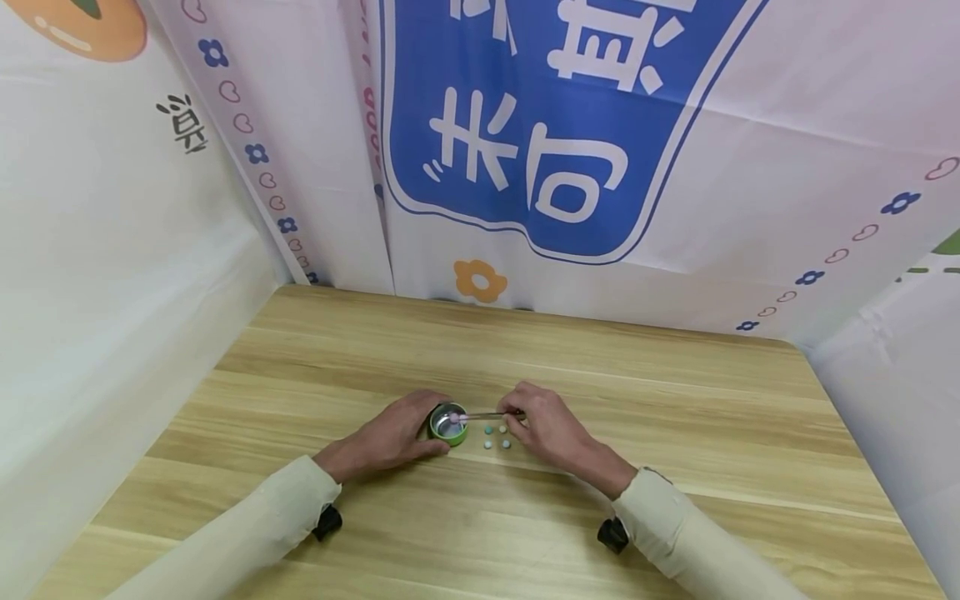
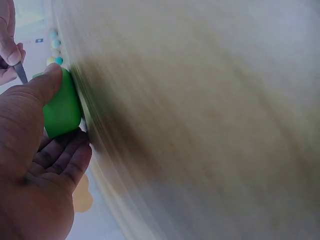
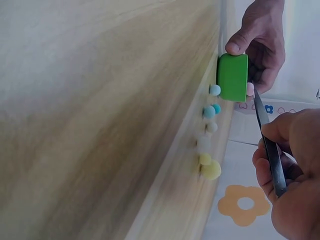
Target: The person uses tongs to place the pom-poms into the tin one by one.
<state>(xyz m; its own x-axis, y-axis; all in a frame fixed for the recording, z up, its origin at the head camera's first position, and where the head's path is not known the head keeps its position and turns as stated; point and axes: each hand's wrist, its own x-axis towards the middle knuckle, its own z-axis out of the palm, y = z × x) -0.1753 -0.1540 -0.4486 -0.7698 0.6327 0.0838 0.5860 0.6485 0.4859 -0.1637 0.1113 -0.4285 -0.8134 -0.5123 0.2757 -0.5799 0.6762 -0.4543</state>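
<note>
A small green bowl (image 1: 452, 442) with a shiny metal inside stands on the wooden table, and my left hand (image 1: 393, 432) holds it between thumb and curled fingers. My right hand (image 1: 550, 427) pinches a pair of dark metal tweezers (image 3: 272, 155), whose tips point left over the bowl. At those tips, a pale pink pom-pom (image 3: 250, 89) shows right at the bowl's rim in the right wrist view. Between bowl and right hand lie several small pom-poms: a teal one (image 1: 488, 430), a light blue one (image 1: 506, 444) and a yellow one (image 3: 211, 170) among them.
The light wooden table (image 1: 465, 533) runs back to a white printed cloth (image 1: 337, 242) that hangs as a wall behind it. More cloth rises at the left and right sides. A dark band (image 1: 327, 522) sits at the left sleeve, another (image 1: 612, 535) at the right.
</note>
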